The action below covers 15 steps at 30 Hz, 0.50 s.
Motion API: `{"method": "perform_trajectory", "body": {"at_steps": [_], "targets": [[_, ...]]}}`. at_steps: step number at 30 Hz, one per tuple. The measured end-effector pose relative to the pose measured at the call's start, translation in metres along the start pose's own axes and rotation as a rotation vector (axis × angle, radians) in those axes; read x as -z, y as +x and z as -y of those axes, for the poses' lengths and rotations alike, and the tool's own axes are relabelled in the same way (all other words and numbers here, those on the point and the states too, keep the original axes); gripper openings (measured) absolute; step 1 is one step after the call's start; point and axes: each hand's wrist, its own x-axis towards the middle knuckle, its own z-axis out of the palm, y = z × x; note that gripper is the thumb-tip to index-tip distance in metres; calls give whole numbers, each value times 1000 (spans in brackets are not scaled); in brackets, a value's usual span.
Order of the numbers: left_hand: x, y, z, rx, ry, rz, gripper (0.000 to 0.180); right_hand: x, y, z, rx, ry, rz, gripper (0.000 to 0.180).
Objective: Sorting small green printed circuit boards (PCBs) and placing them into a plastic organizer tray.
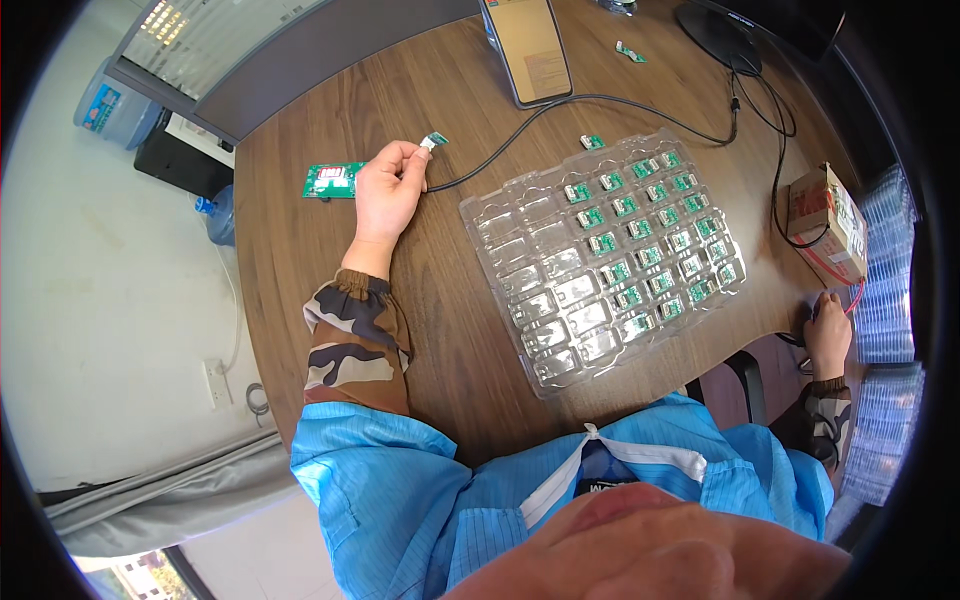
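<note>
Between the thumb and forefinger of my left hand (388,195) is a small green circuit board (434,139) with a white connector, held just above the desk. Beside that hand lies a larger green circuit board (318,183) with a lit red digit display, its right end partly behind the hand. A clear plastic tray (527,235) sits right of centre; its right-hand pockets hold several small green boards, while the left columns show bare pockets. Off at the far right, my right hand (828,338) is closed by the desk edge, below a cardboard box; what it grips is unclear.
The cardboard box (828,222) has red wires at its lower side. A black cable (600,98) crosses the desk behind the tray. Further back stand a tan panel on a stand (530,50) and a monitor base (715,35). Loose boards lie near the tray (590,143) and farther back (630,53).
</note>
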Motion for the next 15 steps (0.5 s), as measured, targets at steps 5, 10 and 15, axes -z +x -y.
{"method": "perform_trajectory", "body": {"at_steps": [5,10,15], "targets": [[-1,1,0,33,-7,14,8,2,-4,-6,-21,52,76,19],[0,4,1,7,-12,24,11,15,-3,3,30,110,53,24],[-3,7,-1,13,14,50,11,2,0,-3,35,99,77,23]]}}
